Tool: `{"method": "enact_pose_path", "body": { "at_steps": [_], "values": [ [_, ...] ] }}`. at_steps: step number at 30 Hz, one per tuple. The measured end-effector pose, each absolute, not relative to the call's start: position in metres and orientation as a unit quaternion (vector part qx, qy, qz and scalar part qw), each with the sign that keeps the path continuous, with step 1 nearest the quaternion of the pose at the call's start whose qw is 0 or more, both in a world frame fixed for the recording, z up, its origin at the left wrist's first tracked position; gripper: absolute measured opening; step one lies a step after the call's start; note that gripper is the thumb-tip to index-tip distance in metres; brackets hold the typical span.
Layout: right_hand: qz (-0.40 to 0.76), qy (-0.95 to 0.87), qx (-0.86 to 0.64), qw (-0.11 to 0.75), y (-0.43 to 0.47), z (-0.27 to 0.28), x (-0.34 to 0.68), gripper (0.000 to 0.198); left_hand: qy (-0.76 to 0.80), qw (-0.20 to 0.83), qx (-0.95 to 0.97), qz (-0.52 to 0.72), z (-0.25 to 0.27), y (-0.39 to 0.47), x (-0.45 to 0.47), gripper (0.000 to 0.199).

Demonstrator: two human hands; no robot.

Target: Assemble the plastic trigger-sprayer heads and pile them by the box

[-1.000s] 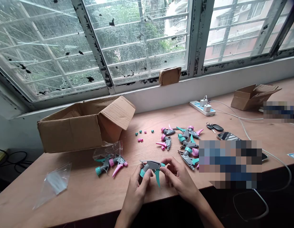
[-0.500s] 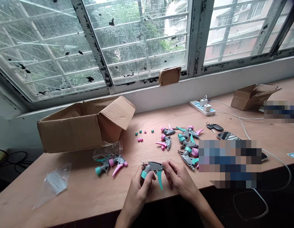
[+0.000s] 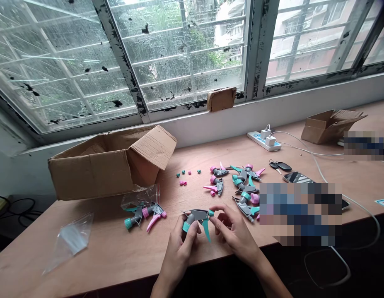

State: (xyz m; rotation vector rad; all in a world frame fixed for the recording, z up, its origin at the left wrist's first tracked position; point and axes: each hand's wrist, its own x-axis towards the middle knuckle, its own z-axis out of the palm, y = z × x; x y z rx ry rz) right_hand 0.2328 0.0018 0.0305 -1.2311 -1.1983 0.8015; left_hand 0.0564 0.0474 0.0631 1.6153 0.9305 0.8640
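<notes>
My left hand (image 3: 183, 242) grips a grey trigger sprayer head (image 3: 199, 215) by its teal collar (image 3: 187, 223), thumb in front and fingers behind. Its teal trigger lever (image 3: 206, 230) points down towards me. At the sprayer's right end sits a small teal nozzle (image 3: 211, 213). The thumb and index finger of my right hand (image 3: 230, 225) are closed about this nozzle, the fingertips above and below it. My other right fingers are curled. Further sprayer heads, grey with pink or teal parts, lie to the right (image 3: 248, 210) and to the left (image 3: 154, 213).
Several small pink and teal nozzle caps (image 3: 183, 182) lie beyond my hands. An open cardboard box (image 3: 92, 176) stands at the back left, near a clear plastic bag (image 3: 73, 238). A power strip (image 3: 264, 140), keys (image 3: 275, 166) and a phone (image 3: 297, 177) are at right.
The sprayer and both hands have shifted slightly left. My right fingertips have spread a little, so the teal nozzle they covered now shows.
</notes>
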Motion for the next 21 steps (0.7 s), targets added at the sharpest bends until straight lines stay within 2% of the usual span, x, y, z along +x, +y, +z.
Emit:
{"method": "enact_pose_path", "body": {
  "at_steps": [16,21],
  "values": [
    [0.303,-0.540,-0.547,0.563,0.0001,0.0314,0.2335,0.033,0.381,0.512,0.697,0.326,0.0676,0.0471,0.0558,0.037],
    [0.287,-0.560,-0.545,0.555,-0.0014,0.0380,0.2333,0.044,0.362,0.488,0.737,0.297,0.0647,0.0491,0.0536,0.035]
  ]
}}
